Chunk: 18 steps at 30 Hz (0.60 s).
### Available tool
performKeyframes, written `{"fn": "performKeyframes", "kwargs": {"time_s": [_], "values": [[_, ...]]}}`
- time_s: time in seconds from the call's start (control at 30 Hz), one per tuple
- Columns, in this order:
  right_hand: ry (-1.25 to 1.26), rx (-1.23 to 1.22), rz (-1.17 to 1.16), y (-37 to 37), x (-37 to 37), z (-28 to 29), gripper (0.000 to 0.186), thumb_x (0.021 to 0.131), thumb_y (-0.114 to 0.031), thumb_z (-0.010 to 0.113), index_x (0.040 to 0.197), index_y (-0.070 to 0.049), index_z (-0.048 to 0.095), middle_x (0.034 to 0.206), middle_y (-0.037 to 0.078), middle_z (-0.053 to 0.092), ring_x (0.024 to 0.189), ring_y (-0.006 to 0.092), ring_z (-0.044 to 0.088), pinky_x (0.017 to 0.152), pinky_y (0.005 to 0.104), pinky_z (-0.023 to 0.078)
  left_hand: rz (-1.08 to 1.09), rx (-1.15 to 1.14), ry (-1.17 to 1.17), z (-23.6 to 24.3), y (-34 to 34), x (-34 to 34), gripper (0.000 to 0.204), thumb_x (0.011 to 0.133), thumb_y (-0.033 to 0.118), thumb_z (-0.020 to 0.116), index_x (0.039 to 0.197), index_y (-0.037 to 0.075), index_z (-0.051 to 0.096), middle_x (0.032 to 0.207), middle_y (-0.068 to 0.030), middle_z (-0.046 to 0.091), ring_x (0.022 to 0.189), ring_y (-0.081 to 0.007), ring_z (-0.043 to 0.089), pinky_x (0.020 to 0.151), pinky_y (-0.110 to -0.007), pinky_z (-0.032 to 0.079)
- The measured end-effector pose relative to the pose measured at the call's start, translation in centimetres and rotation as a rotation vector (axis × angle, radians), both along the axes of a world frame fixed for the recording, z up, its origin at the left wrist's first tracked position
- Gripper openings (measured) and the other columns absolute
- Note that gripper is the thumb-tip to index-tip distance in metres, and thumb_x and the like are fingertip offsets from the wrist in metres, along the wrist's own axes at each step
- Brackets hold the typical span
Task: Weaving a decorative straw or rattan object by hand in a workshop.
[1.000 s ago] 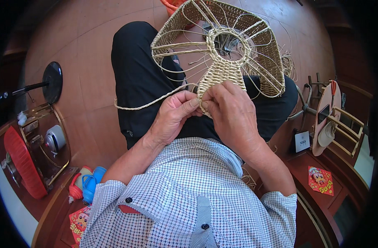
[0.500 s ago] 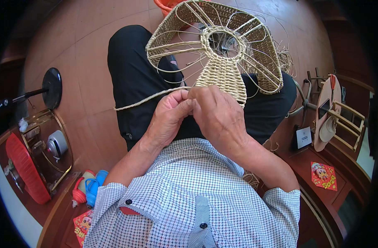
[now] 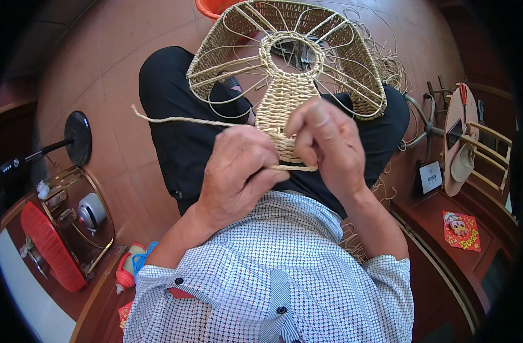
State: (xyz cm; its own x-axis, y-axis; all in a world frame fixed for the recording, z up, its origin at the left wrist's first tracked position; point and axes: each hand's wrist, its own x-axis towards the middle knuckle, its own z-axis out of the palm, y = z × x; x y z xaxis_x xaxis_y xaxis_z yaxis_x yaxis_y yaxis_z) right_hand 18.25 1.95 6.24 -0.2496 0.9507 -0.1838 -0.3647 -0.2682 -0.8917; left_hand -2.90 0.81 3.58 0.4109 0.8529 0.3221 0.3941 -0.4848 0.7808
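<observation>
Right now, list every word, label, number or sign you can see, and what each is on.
White panel, right: dark print, not copied here.
Red square decoration, right: yellow characters, not copied here.
Red decoration, lower left: mostly hidden, unreadable.
Black pole, left: pale marks too small to read.
Woven frame and cord: no text visible.
</observation>
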Motion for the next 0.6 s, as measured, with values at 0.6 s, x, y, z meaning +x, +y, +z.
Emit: {"fn": "performKeyframes", "kwargs": {"time_s": [0.6], "values": [[0.028,-0.313,-0.472,-4.4,0.7,-3.2,0.052,0.098,-0.008,0.069,0.141,0.006,0.045,0.130,0.016,0.067,0.109,0.0140,0.068,0.090,0.0283,0.056,0.082,-0.359,-0.980,14.3,3.2,-17.2,0.022,0.116,0.018,0.050,0.097,0.007,0.047,0.080,-0.0002,0.039,0.062,-0.0089,0.031,0.052,-0.027,0.032]]}}
